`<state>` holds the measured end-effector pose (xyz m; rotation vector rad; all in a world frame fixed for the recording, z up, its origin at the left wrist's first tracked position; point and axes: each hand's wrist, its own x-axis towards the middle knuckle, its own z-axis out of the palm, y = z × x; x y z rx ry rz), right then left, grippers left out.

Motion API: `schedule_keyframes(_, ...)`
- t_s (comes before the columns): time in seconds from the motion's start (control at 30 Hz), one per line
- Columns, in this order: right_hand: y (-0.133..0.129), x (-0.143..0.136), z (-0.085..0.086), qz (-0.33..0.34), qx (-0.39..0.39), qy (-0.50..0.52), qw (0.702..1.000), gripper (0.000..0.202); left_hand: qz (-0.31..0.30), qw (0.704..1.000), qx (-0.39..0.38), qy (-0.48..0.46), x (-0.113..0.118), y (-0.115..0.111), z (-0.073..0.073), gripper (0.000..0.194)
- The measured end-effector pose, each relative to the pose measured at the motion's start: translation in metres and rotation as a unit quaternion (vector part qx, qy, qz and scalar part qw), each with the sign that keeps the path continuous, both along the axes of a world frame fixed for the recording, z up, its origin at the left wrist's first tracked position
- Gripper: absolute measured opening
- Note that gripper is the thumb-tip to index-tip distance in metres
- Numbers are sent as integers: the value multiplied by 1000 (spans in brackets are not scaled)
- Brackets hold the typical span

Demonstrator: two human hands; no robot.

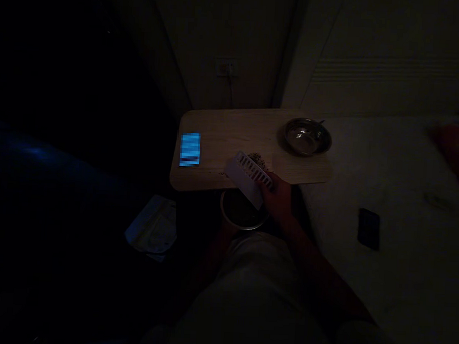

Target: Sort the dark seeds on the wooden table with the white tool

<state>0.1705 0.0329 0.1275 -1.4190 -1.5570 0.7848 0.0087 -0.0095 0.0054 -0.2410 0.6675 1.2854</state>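
Note:
My right hand (279, 196) is closed around the right end of a white plastic piece with a row of slots (245, 180), tilted over the table's front edge. Beside its far side lies a small heap of dark grains or crumbs (257, 159), with a few specks to the left. Just below the edge, a round metal-rimmed bowl (240, 208) sits under the white piece, its inside too dark to make out. At the bowl's lower left, my left hand (228, 232) grips it, the fingers mostly lost in shadow.
The small wooden table (224, 130) carries a lit blue screen (189, 149) at left and a shiny metal bowl (307, 137) with a utensil at right. A pale packet (155, 224) lies lower left, a dark flat object (368, 229) at right. A wall outlet (226, 67) holds a plugged cord.

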Motion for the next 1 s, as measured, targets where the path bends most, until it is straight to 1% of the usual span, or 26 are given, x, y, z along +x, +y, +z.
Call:
schedule_keyframes(0.07,0,5,-1,-9,5,9,1000,33,14,999,-42,6,2,-1,9,67)
schedule_keyframes(0.13,-1,9,-3,-18,13,22,1000,35,19,999,-47,7,3,-2,15,67)
schedule_keyframes(0.2,-1,12,-5,-23,15,30,999,36,13,999,-42,4,3,-1,17,69)
schedule_keyframes(0.27,-1,15,-6,-25,15,32,999,37,1,999,-34,1,2,-1,13,70)
schedule_keyframes(0.4,1,21,-5,-42,21,48,998,37,-29,999,-10,-6,-2,-2,3,74)
schedule_keyframes(0.47,3,22,-4,-64,25,58,996,36,-28,1000,-10,-9,-3,-2,0,75)
schedule_keyframes(0.57,4,21,-1,-85,31,62,994,35,-17,1000,-15,-13,-3,-2,1,72)
schedule_keyframes(0.63,3,17,2,-71,34,61,995,35,-17,1000,-13,-14,-3,-2,2,71)
schedule_keyframes(0.77,-5,7,6,-1,20,48,999,36,-7,1000,-17,-2,-1,-1,2,67)
schedule_keyframes(0.83,-8,4,6,23,8,37,999,37,-6,1000,-8,2,-1,0,2,66)
schedule_keyframes(0.9,-9,4,5,32,1,25,999,37,-7,1000,3,2,0,0,3,66)
schedule_keyframes(1.0,-8,8,3,16,3,7,1000,35,0,1000,-4,-4,1,0,6,68)
